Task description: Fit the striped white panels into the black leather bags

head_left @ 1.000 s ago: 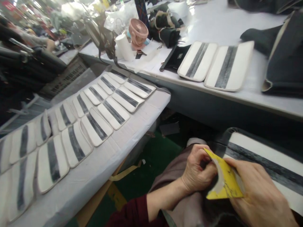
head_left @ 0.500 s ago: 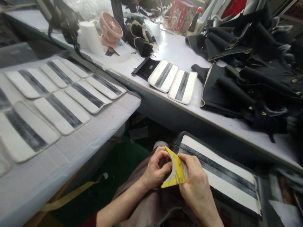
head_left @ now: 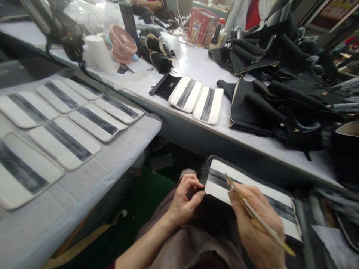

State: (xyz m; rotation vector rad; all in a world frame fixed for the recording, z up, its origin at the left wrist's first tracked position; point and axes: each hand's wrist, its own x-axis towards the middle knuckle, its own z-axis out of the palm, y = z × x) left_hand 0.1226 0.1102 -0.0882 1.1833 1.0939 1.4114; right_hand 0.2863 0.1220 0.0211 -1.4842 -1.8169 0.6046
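A white panel with a dark grey stripe (head_left: 252, 186) lies across my lap, edged in black. My left hand (head_left: 183, 201) is closed, pinching the panel's near left corner. My right hand (head_left: 259, 224) rests on the panel and grips a thin yellow card scraper (head_left: 258, 218), now seen edge-on. Both hands sit low in the middle of the view, close together.
A cloth-covered bench (head_left: 92, 175) at the left carries several striped white panels (head_left: 64, 142). The white table (head_left: 202, 67) ahead holds two more panels (head_left: 196, 99), a pink fan (head_left: 122, 40), a white roll (head_left: 95, 52), a red box (head_left: 202, 26) and heaped black bag pieces (head_left: 283, 89).
The view swung right and settled. My right hand turned the yellow scraper from flat-on to edge-on and moved it onto the panel. My left hand left the scraper and pinches the panel's corner.
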